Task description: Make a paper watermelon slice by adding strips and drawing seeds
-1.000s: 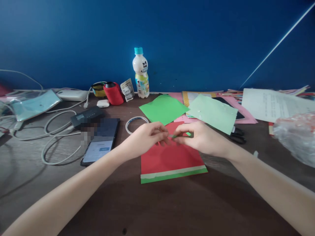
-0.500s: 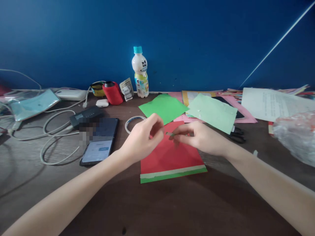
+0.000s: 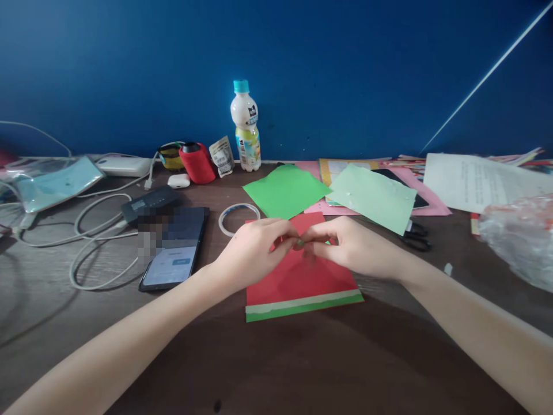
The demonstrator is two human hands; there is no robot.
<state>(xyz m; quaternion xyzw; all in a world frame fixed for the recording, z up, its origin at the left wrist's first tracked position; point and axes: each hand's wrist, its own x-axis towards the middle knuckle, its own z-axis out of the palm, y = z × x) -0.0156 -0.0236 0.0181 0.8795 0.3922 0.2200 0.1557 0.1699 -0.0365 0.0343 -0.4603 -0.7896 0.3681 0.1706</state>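
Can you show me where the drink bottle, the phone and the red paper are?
drink bottle [image 3: 246, 129], head view, on its middle.
phone [image 3: 169, 268], head view, on its lit screen.
red paper [image 3: 298, 282], head view, on its bare lower part.

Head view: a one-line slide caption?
Left hand and right hand pinch a small green scrap over the red sheet on the desk.

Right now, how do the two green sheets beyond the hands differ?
The bright green sheet is vivid and lies mostly on the bare table; the pale green sheet is minty and rests on pink paper. The bright green sheet sits left of the pale green sheet, which carries small white specks. Both lie flat, untouched.
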